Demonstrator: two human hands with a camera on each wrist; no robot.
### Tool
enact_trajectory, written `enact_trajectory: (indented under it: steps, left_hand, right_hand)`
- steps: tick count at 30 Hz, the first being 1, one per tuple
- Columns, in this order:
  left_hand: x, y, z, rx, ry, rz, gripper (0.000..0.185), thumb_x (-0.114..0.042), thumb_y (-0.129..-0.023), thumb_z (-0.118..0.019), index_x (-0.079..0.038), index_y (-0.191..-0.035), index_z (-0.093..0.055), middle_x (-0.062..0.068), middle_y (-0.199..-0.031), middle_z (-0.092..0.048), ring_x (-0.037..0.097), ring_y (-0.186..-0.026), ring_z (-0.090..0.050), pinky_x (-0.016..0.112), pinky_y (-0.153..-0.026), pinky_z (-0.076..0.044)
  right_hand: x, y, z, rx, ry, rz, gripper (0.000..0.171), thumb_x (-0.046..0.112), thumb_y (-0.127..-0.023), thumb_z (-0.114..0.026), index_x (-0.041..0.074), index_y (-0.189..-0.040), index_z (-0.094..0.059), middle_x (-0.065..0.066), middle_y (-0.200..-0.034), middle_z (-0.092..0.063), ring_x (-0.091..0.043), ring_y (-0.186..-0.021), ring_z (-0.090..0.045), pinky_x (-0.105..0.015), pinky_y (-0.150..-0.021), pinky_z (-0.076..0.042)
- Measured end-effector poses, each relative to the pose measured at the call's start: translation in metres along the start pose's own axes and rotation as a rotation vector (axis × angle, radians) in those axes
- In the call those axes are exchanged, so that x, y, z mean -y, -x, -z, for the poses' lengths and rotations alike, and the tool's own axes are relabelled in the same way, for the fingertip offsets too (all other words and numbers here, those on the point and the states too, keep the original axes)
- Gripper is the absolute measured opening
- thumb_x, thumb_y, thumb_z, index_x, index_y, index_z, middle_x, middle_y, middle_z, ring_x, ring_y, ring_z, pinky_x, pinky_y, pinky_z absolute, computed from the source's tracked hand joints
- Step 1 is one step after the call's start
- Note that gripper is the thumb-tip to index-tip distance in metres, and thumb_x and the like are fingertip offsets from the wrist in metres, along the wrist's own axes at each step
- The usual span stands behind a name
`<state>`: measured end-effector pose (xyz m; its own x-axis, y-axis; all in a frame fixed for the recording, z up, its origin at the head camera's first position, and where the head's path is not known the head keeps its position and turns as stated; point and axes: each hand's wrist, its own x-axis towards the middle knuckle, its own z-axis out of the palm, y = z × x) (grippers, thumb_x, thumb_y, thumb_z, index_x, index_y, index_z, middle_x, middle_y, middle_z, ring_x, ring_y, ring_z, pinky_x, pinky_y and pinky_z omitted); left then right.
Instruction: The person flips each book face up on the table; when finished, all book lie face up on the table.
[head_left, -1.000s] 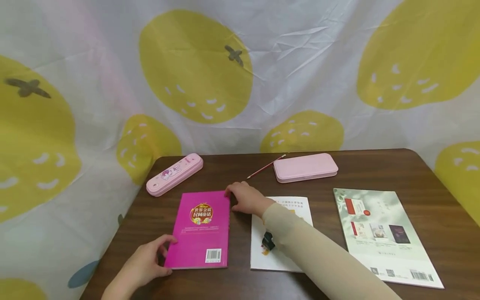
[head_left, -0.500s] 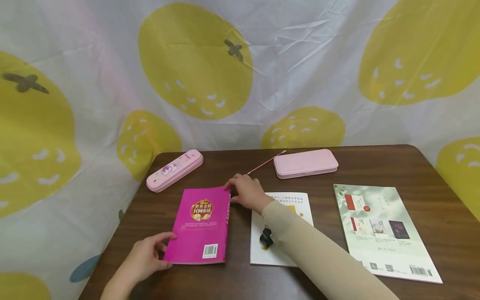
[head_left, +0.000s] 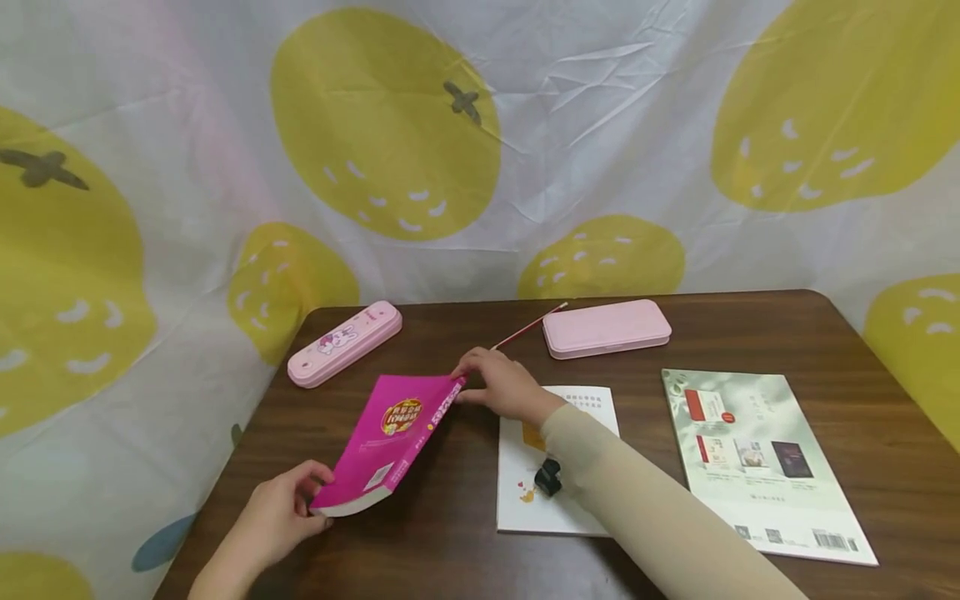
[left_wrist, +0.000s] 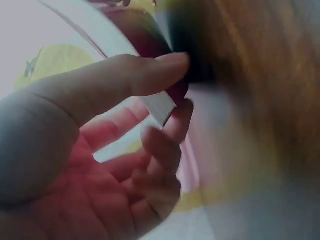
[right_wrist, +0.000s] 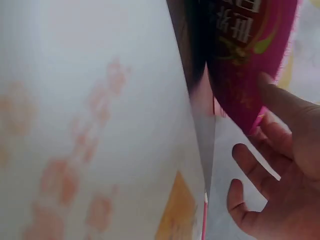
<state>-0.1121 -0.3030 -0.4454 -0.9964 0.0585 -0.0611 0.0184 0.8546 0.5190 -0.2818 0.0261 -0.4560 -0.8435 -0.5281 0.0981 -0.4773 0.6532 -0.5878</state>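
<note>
A magenta paperback book (head_left: 393, 433) is tilted in the head view, its right side with the spine raised off the table. My left hand (head_left: 270, 510) pinches its near left corner; in the left wrist view the thumb lies on one side of the white page block (left_wrist: 159, 106) and fingers on the other. At the far right corner my right hand (head_left: 506, 387) grips the book between thumb and fingers. The right wrist view shows part of the magenta cover (right_wrist: 250, 75) with white lettering, its remaining fingers spread below. The book's underside is hidden in the head view.
A white book (head_left: 517, 487) lies under the right forearm, and a pale green magazine (head_left: 765, 492) lies farther right. Toward the back of the brown table (head_left: 450, 550) are a pink rabbit pencil case (head_left: 345, 343), a plain pink case (head_left: 607, 327) and a thin red pencil (head_left: 528, 327).
The magenta book went from lying flat to tilted, its right side lifted by the right hand. The left hand keeps its hold on the near left corner. The other items stay put.
</note>
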Motion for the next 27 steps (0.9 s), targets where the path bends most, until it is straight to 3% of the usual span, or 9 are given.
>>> enact_trajectory:
  steps: [5, 9, 12, 15, 19, 24, 27]
  left_hand:
    - [-0.003, 0.004, 0.016, -0.089, -0.014, 0.016, 0.031, -0.005, -0.075, -0.084, -0.016, -0.101, -0.072, -0.005, -0.078, -0.066, 0.004, -0.06, -0.05, 0.023, -0.054, -0.041]
    - [-0.002, 0.003, 0.023, -0.216, -0.051, -0.06, 0.028, -0.005, -0.076, -0.086, -0.017, -0.099, -0.074, -0.003, -0.076, -0.06, 0.002, -0.058, -0.047, 0.024, -0.052, -0.039]
    - [-0.001, 0.001, 0.023, -0.335, -0.055, -0.111, 0.03, -0.004, -0.075, -0.088, -0.017, -0.098, -0.072, -0.003, -0.075, -0.057, 0.001, -0.058, -0.044, 0.023, -0.051, -0.038]
    - [-0.001, -0.002, 0.021, -0.458, -0.006, -0.122, 0.031, -0.002, -0.076, -0.087, -0.015, -0.096, -0.068, -0.003, -0.068, -0.052, 0.001, -0.058, -0.042, 0.023, -0.051, -0.035]
    - [-0.007, -0.006, 0.019, -0.609, 0.09, -0.125, 0.032, 0.003, -0.077, -0.086, -0.009, -0.098, -0.065, -0.001, -0.065, -0.048, 0.003, -0.058, -0.041, 0.02, -0.051, -0.033]
    - [-0.019, -0.008, 0.02, -0.74, 0.201, -0.111, 0.033, 0.003, -0.081, -0.084, -0.002, -0.107, -0.064, 0.002, -0.072, -0.049, 0.004, -0.061, -0.04, 0.017, -0.051, -0.033]
    - [-0.027, -0.009, 0.023, -0.804, 0.261, -0.094, 0.031, 0.002, -0.084, -0.082, 0.001, -0.11, -0.065, 0.001, -0.074, -0.049, 0.004, -0.062, -0.04, 0.016, -0.051, -0.033]
  right_hand:
    - [-0.003, 0.001, 0.001, -0.083, -0.065, 0.023, 0.031, 0.041, -0.091, -0.079, 0.022, -0.115, -0.073, 0.002, -0.122, -0.067, -0.023, -0.121, -0.062, -0.045, -0.105, -0.049]
    - [-0.004, 0.001, 0.004, -0.124, -0.148, 0.028, 0.028, 0.036, -0.09, -0.081, 0.02, -0.112, -0.074, 0.001, -0.117, -0.068, -0.027, -0.117, -0.064, -0.042, -0.104, -0.049]
    - [-0.005, 0.004, 0.005, -0.162, -0.211, 0.011, 0.026, 0.034, -0.089, -0.082, 0.019, -0.11, -0.075, 0.001, -0.113, -0.069, -0.028, -0.108, -0.063, -0.037, -0.095, -0.048]
    - [-0.005, 0.006, 0.006, -0.197, -0.259, -0.01, 0.025, 0.032, -0.089, -0.082, 0.019, -0.109, -0.076, 0.0, -0.109, -0.068, -0.03, -0.099, -0.059, -0.033, -0.084, -0.044]
    - [-0.003, 0.007, 0.008, -0.21, -0.276, -0.037, 0.025, 0.033, -0.091, -0.08, 0.017, -0.11, -0.074, -0.001, -0.106, -0.067, -0.031, -0.094, -0.057, -0.032, -0.08, -0.043]
    - [0.0, 0.01, 0.01, -0.197, -0.304, -0.073, 0.026, 0.037, -0.095, -0.074, 0.018, -0.112, -0.071, -0.001, -0.109, -0.067, -0.022, -0.096, -0.057, -0.034, -0.086, -0.047]
    - [0.003, 0.013, 0.014, -0.169, -0.341, -0.052, 0.022, 0.031, -0.099, -0.071, 0.016, -0.115, -0.069, -0.003, -0.11, -0.066, -0.018, -0.097, -0.057, -0.034, -0.088, -0.048]
